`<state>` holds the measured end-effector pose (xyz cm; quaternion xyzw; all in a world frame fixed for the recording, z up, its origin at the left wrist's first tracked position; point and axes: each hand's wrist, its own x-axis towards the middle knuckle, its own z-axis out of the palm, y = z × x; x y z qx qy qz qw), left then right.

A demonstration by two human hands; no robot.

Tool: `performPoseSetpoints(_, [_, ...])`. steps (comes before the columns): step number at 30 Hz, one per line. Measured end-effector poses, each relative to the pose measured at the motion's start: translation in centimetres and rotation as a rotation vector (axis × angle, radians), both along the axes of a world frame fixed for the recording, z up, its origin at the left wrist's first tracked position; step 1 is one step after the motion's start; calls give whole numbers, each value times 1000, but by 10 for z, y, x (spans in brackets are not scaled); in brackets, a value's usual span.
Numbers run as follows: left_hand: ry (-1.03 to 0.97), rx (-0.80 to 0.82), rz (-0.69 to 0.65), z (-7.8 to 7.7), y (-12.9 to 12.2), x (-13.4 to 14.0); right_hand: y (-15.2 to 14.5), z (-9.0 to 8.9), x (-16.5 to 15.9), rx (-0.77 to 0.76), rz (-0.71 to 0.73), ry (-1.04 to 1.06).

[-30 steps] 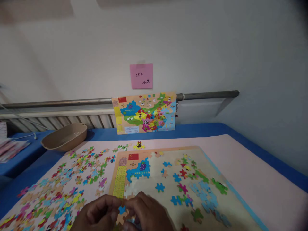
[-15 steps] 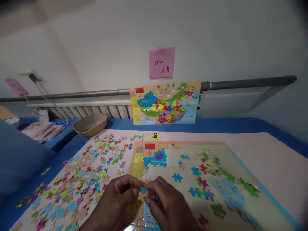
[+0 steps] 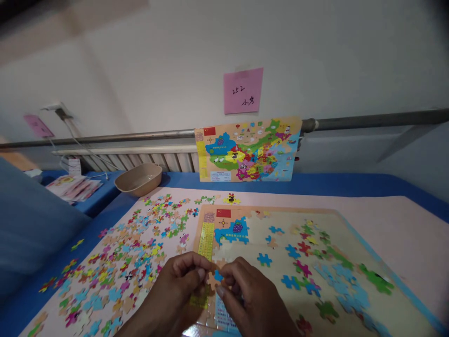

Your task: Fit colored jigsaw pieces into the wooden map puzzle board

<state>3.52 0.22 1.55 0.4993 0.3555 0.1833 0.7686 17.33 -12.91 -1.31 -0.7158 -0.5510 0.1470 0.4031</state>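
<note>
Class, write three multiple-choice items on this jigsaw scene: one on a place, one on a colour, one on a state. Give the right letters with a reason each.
1. Where does the beige bowl stand?
A. on the puzzle board
B. on the blue surface, left of the reference map
C. on the pipe

2. What colour is the note on the wall?
A. pink
B. green
C. white

3. How is the small puzzle piece held?
A. lying loose on the board
B. in the right hand alone
C. pinched between left hand and right hand

Answers: 1 B, it sits left of the reference map; 2 A, plainly pink; 3 C, both hands' fingertips meet on it.
</note>
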Motion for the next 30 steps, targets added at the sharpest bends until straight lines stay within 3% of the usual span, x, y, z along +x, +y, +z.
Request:
performPoseSetpoints(5, [-25, -32, 13, -2, 0, 0, 1, -1, 2, 30, 2, -28])
performPoseSetpoints(12, [-116, -22, 5, -15, -2, 2, 3, -1, 3, 20, -18, -43])
performPoseSetpoints(23, [-37, 72, -21, 15, -8, 9, 2, -4, 4, -18, 10, -57])
performPoseSetpoints(30, [-16, 153, -32, -6, -1, 4, 5, -2, 5, -5, 66, -48])
